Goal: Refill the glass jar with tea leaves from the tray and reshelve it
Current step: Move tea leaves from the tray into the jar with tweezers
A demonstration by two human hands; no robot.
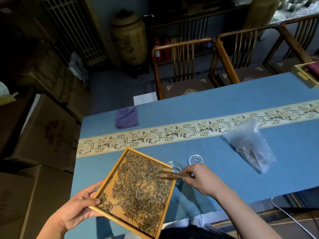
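left hand (pixel 78 207): thumb clamped over, fingers under | right hand (pixel 201 180): pinching, forearm extended

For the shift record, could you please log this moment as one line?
left hand: holds tray tilted | right hand: tongs in tea leaves | glass jar: open, beside tray | lid: on table

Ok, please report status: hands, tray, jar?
Left hand holds tray corner. Right hand holds tweezers in tea leaves. Glass jar open beside tray, lid off. Nothing blocking.

The counter (pixel 215 109) is blue, with a cream runner (pixel 172 133) of dark flowers. The tray (pixel 110 176) is yellow-brown, the cloth (pixel 126 117) purple.
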